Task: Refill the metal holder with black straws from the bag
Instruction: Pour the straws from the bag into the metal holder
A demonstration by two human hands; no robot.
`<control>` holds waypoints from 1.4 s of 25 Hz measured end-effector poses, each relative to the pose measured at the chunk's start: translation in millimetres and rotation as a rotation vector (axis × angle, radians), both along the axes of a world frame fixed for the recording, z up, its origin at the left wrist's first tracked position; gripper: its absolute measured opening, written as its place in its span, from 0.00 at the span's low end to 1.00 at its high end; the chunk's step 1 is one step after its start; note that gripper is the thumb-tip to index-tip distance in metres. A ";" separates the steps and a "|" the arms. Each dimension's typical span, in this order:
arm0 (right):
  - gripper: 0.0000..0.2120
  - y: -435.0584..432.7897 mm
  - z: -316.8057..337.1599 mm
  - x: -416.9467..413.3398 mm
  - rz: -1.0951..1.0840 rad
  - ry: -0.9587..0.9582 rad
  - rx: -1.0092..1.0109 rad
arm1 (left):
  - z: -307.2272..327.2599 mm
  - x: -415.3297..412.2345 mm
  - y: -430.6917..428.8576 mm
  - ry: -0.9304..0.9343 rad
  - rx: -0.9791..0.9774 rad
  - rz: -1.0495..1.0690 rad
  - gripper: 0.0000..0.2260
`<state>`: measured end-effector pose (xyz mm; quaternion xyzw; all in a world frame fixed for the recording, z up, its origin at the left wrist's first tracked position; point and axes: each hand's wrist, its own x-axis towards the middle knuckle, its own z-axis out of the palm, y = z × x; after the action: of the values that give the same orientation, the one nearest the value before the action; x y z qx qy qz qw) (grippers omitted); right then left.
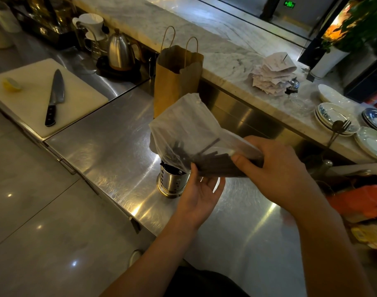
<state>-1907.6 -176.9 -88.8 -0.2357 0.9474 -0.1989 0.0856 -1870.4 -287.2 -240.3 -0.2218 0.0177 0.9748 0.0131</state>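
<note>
A clear plastic bag [187, 127] holds a bundle of black straws [215, 162]. My right hand [275, 168] grips the bag around the straws and holds it tilted above the counter. My left hand [199, 194] is under the bag's lower edge, thumb against the plastic and the other fingers spread. A perforated metal holder [172, 182] stands on the steel counter [110, 151] just below the bag's loose end. Some dark straws show in its mouth, partly hidden by the bag.
A brown paper bag [174, 80] stands behind the holder. At left a white cutting board [80, 97] carries a knife [54, 97] and a lemon piece [12, 84]. A kettle [120, 52] sits further back. Receipts [273, 76] and stacked plates [335, 118] lie on the marble ledge.
</note>
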 end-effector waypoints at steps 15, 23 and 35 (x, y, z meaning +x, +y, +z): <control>0.19 -4.1 8.2 2.2 -0.008 -0.002 -0.002 | -1.5 -0.1 0.7 -0.008 0.012 -0.017 0.19; 0.29 -9.2 10.2 4.4 -0.010 -0.020 0.013 | -0.9 2.9 -0.4 -0.020 0.010 -0.008 0.19; 0.18 -6.9 4.5 4.7 -0.018 0.016 -0.057 | 3.9 7.9 1.0 -0.010 0.020 0.006 0.18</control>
<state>-1902.8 -183.8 -84.4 -0.2311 0.9441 -0.2249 0.0692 -1862.5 -286.2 -236.4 -0.2264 0.0071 0.9739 0.0124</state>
